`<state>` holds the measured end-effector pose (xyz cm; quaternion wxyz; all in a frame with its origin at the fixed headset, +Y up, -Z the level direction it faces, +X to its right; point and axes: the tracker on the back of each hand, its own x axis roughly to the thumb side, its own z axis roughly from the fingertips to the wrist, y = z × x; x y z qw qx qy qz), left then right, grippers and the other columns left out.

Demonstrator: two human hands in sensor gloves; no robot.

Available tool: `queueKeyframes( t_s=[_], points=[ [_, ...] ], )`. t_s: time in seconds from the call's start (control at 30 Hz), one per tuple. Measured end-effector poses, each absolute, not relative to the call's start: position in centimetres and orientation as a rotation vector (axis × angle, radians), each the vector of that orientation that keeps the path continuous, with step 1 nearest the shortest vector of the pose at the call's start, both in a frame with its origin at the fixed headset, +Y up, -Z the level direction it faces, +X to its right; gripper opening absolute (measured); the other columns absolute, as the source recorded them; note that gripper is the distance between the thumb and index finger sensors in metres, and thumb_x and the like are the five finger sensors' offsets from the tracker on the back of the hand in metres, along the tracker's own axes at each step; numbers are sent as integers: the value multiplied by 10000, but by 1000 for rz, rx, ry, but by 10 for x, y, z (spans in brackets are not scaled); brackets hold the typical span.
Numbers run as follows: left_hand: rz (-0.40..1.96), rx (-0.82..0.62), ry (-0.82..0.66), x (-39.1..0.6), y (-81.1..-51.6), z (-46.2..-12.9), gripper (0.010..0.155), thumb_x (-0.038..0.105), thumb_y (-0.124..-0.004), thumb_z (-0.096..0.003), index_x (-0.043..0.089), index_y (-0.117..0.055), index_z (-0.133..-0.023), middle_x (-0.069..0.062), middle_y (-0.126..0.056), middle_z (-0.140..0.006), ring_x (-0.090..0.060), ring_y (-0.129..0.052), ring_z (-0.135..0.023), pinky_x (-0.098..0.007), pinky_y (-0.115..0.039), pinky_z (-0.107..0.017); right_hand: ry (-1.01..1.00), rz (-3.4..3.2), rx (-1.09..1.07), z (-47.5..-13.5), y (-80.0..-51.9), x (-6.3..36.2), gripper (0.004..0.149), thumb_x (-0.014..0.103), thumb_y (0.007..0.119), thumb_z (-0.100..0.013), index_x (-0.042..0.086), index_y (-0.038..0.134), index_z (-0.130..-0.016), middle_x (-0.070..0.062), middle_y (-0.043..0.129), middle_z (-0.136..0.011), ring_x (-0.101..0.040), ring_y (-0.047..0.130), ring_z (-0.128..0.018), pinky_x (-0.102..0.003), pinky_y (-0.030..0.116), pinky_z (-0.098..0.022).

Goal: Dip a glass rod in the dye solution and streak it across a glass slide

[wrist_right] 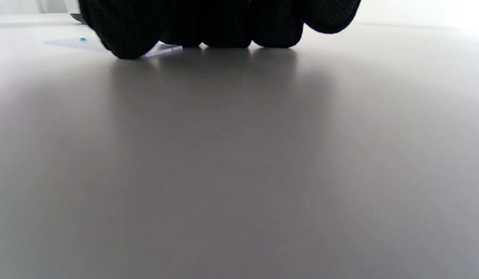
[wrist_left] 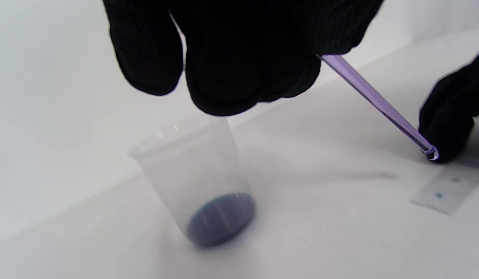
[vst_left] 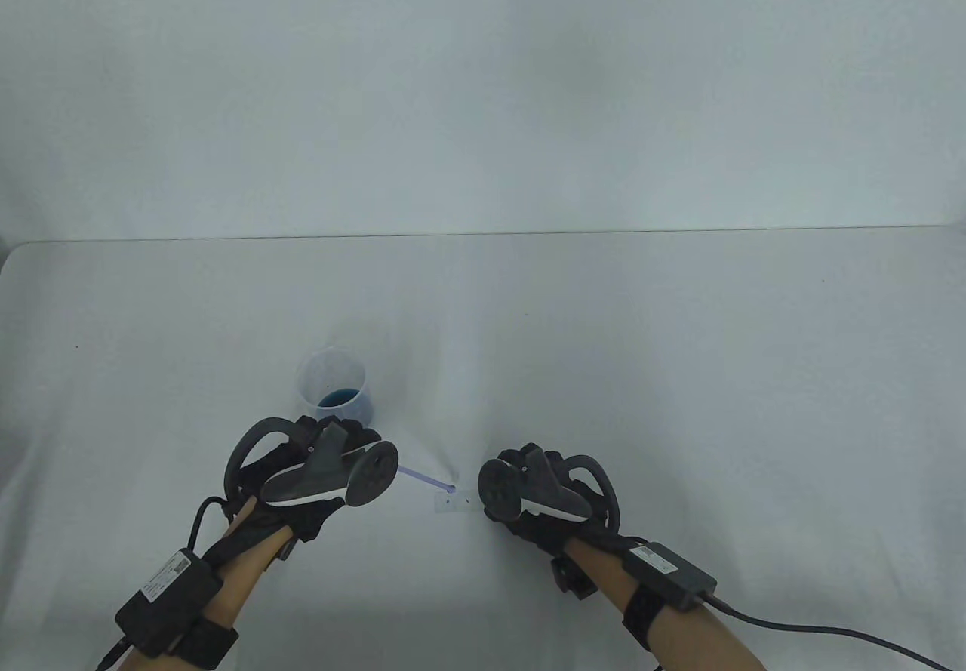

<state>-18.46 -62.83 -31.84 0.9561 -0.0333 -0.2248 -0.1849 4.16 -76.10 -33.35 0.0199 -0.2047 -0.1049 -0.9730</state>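
A clear plastic cup with blue dye at its bottom stands on the white table; it also shows in the left wrist view. My left hand holds a glass rod, tinted violet in the left wrist view; the rod slants down to the right and its tip hangs just above the glass slide. The slide lies flat and carries a small blue dot. My right hand rests its fingertips on the slide's right end.
The table's far edge runs across the table view, with a plain white wall behind. Black cables trail from both wrist units toward the near edge.
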Motion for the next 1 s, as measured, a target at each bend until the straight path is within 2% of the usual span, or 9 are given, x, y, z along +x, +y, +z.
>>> queueKeyframes(
  t_s=[0.27,0.4,0.53,0.67,0.8,1.0],
  points=[
    [-466,75,-288,-220,-544,-333,449,364,-675,-556,216,-773,-968,23,-890,-806,-175,-971,-645,-499,-778,-658,-325,-3019,-635,-334,-761,42,514,512,730,-498,343,629,-973,71,678,-1021,-251,684,-989,-511,620,-756],
    [-516,82,-193,-237,-527,-346,451,364,-677,-556,212,-772,-970,22,-891,-805,-177,-970,-644,-499,-777,-659,-325,-3019,-634,-334,-761,42,514,512,730,-497,343,630,-973,73,676,-1022,-249,680,-993,-512,619,-756],
    [-551,13,-127,-246,-538,-365,450,365,-678,-556,210,-774,-968,23,-894,-798,-175,-972,-634,-496,-777,-657,-326,-3020,-635,-334,-761,42,513,512,730,-498,344,629,-972,72,677,-1021,-249,680,-991,-511,619,-756],
    [-548,-54,-94,-248,-565,-383,451,366,-678,-556,208,-774,-968,25,-896,-792,-174,-973,-629,-495,-777,-656,-326,-3021,-635,-334,-761,42,515,512,730,-497,343,629,-973,71,677,-1021,-248,679,-994,-512,619,-756],
    [-584,-103,-90,-243,-596,-394,453,368,-678,-556,206,-771,-968,30,-899,-781,-170,-975,-619,-493,-781,-653,-326,-3023,-635,-334,-761,42,514,512,730,-498,344,628,-973,73,677,-1021,-249,680,-991,-513,618,-757],
    [-576,-141,-104,-235,-624,-400,455,372,-679,-555,201,-771,-967,33,-906,-767,-165,-979,-604,-489,-784,-649,-327,-3026,-633,-334,-761,42,513,513,730,-498,345,629,-972,73,676,-1020,-250,676,-992,-511,619,-757]
  ],
)
